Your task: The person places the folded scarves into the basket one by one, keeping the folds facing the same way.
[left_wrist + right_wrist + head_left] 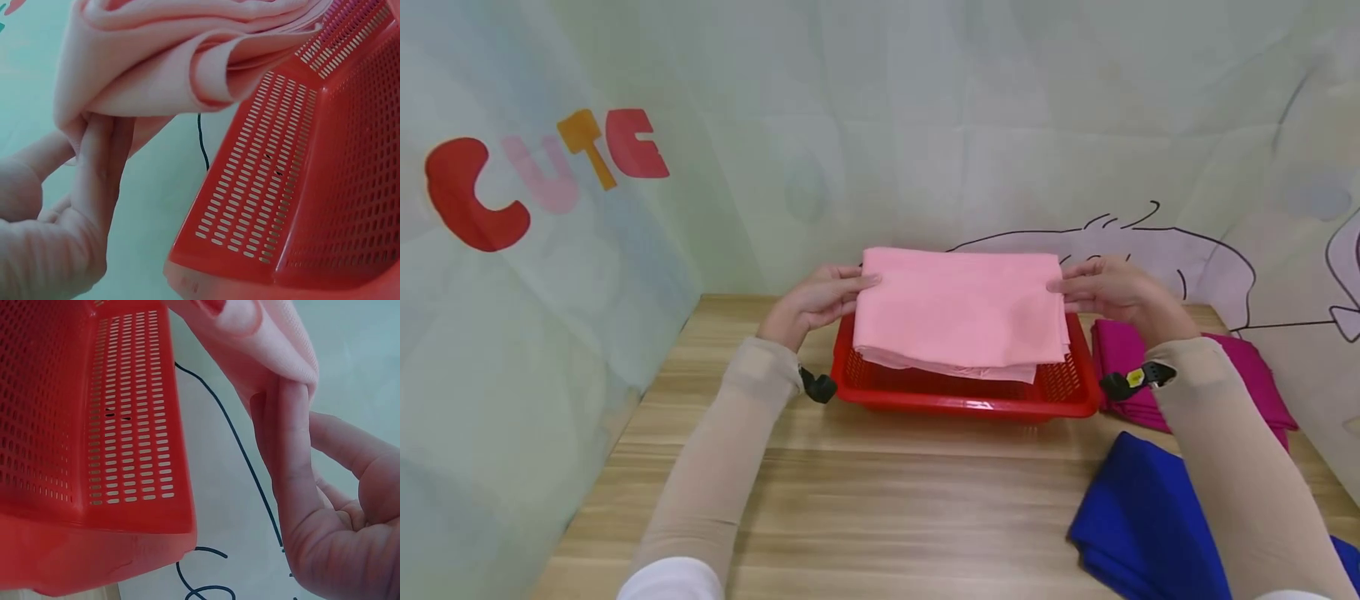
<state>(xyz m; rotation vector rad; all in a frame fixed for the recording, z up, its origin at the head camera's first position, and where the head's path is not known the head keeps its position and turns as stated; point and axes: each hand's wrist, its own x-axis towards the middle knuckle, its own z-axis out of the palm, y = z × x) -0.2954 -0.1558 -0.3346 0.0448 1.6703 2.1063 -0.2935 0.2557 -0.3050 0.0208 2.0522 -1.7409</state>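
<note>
A folded pink cloth spans the space between both hands, over a red plastic basket. My left hand pinches the cloth's left edge, thumb on top and fingers beneath. At the opposite edge, my right hand grips it the same way. From the left wrist, the folded layers hang loosely above the fingers, beside the basket's slotted wall. In the right wrist view, fingers support the cloth from below, just outside the basket's end wall.
A folded magenta cloth lies right of the basket, partly behind the right forearm. Nearer the front right is a folded blue cloth. The wooden table meets a printed backdrop at the back and left.
</note>
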